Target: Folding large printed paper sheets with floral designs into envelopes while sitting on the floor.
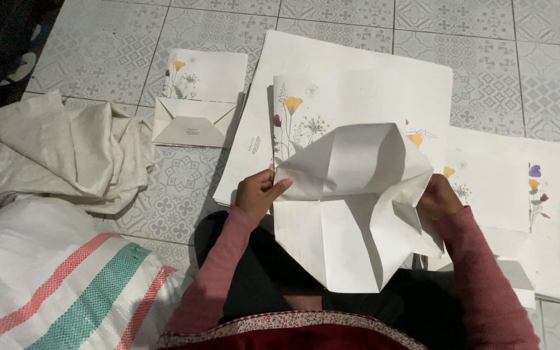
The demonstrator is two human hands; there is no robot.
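Fingers of the left hand (258, 192) pinch the left edge of a white paper sheet (351, 214), thumb on top, the grip closed on a folded flap. The right hand (437, 198) holds the opposite edge at three o'clock, its fingers mostly hidden behind the paper, so only a closed hold on that side can be judged. The sheet is lifted over the person's lap, partly folded: side flaps turned in, a pocket opened at the top, a point hanging at six o'clock. It looks half formed, creases made but flaps not yet pressed flat.

Beyond it at twelve o'clock a stack of flat flower-printed sheets (358, 84) lies on the tiled floor (487, 58). At ten o'clock two finished envelopes (197, 107) rest together, one showing its triangular flaps. At three o'clock another pile of printed sheets (526, 214) lies. At nine o'clock sits crumpled cloth (59, 152), and at seven o'clock a striped woven sack (53, 279).
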